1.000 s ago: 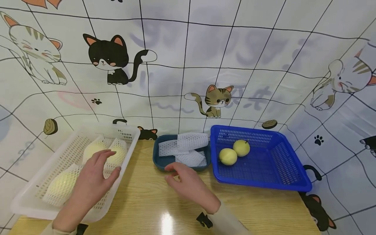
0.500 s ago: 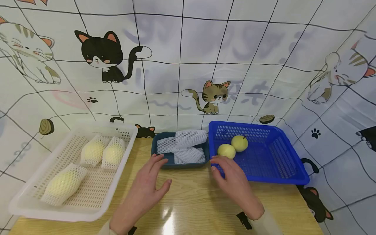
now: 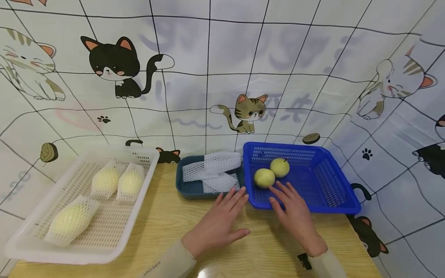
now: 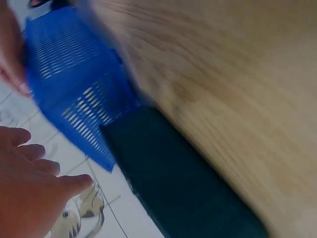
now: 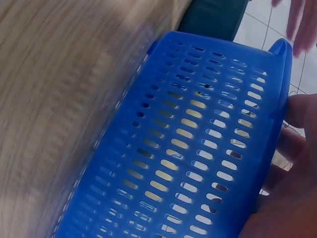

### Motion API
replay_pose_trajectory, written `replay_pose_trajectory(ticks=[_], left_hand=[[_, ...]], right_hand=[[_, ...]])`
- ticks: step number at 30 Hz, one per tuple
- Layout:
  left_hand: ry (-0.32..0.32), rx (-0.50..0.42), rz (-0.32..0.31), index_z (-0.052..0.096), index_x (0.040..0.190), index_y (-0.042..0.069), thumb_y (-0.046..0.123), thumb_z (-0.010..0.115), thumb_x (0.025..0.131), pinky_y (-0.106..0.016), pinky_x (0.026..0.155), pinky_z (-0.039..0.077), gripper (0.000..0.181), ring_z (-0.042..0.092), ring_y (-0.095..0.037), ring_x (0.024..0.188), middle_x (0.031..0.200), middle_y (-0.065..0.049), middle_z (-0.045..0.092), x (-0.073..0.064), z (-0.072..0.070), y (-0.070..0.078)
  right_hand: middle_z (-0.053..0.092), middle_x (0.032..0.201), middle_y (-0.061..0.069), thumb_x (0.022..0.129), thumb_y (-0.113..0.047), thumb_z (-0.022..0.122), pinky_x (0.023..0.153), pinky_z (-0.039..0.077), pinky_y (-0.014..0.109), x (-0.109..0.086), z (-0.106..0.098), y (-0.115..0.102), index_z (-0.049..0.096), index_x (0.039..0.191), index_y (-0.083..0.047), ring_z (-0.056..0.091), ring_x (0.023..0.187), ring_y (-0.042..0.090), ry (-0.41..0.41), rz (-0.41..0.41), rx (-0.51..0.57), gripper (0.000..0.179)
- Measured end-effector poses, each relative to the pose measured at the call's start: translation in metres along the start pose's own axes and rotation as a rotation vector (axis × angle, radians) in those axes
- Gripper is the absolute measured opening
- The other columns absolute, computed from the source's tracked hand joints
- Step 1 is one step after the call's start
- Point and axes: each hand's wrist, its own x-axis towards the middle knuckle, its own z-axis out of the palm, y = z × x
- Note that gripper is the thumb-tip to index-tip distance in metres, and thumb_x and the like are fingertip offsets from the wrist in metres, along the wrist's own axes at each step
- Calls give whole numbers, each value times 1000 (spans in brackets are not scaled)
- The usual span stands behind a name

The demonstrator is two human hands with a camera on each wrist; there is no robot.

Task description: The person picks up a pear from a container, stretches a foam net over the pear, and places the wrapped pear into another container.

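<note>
Two round fruits point(image 3: 264, 178) lie in a slotted blue plastic basket point(image 3: 307, 187).

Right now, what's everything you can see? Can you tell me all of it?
Table: 1, light brown, bottom
Cat backdrop: 1, mostly white, behind
White basket: 1, white, left
Netted fruits: 3, pale yellow, in the white basket
Tray: 1, dark teal, middle
Nets: at least 3, white, in the tray
Blue basket: 1, blue, right
Bare fruits: 2, yellow-green, in the blue basket
Sleeves: 2, beige, bottom edge
Left hand: 1, bare, near the tray
Right hand: 1, bare, at the blue basket's near rim
</note>
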Motion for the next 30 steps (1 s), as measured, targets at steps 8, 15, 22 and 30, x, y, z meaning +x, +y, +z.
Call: replay_pose_trajectory(ticks=[8, 15, 22, 30], left_hand=[[-114, 58, 30, 20, 167, 20, 69, 44, 101, -64, 120, 22, 86, 6, -27, 159, 174, -1, 4, 16, 13, -7], [-110, 72, 46, 19, 167, 21, 67, 46, 101, -64, 119, 24, 85, 10, -27, 158, 174, -1, 6, 18, 14, -10], [-116, 57, 61, 20, 167, 18, 65, 48, 102, -56, 121, 26, 85, 8, -26, 158, 174, -5, 9, 19, 15, -9], [-125, 42, 51, 23, 166, 17, 63, 53, 101, -56, 122, 25, 86, 8, -27, 158, 174, -5, 9, 20, 13, -7]], right_hand=[[53, 150, 21, 104, -25, 65, 98, 39, 78, 0, -1, 1, 65, 139, -6, 40, 141, 51, -82, 59, 24, 40], [42, 158, 25, 108, -37, 55, 107, 34, 73, 19, -30, -4, 52, 149, -1, 36, 144, 50, -217, 176, 155, 55], [39, 158, 29, 109, -52, 43, 104, 40, 68, 54, -70, 11, 36, 158, 1, 42, 139, 52, -323, 272, 179, 73], [28, 161, 34, 106, -65, 36, 107, 36, 70, 101, -87, 36, 21, 161, 6, 34, 142, 55, -465, 427, 196, 91]])
